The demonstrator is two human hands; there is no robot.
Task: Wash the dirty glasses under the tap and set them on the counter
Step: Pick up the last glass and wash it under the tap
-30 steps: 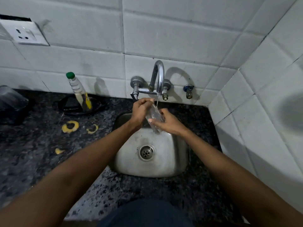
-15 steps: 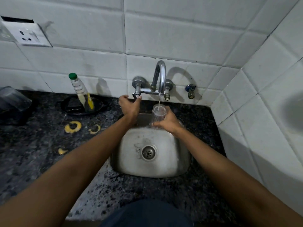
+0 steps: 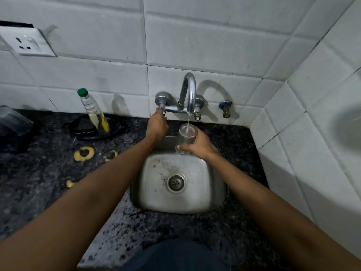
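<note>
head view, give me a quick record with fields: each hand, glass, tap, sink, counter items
left hand: on the tap's left handle
right hand: gripping the glass
glass: upright under the spout, over the sink
tap: running, stream falls into the glass
sink: steel, nothing lying in it
counter: green-capped bottle, yellow scraps

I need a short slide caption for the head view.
Right hand holds glass under running tap; left hand on valve.

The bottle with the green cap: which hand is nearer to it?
Left. The left hand is at the tap handle, right of the bottle; the right hand holds the glass farther right.
</note>
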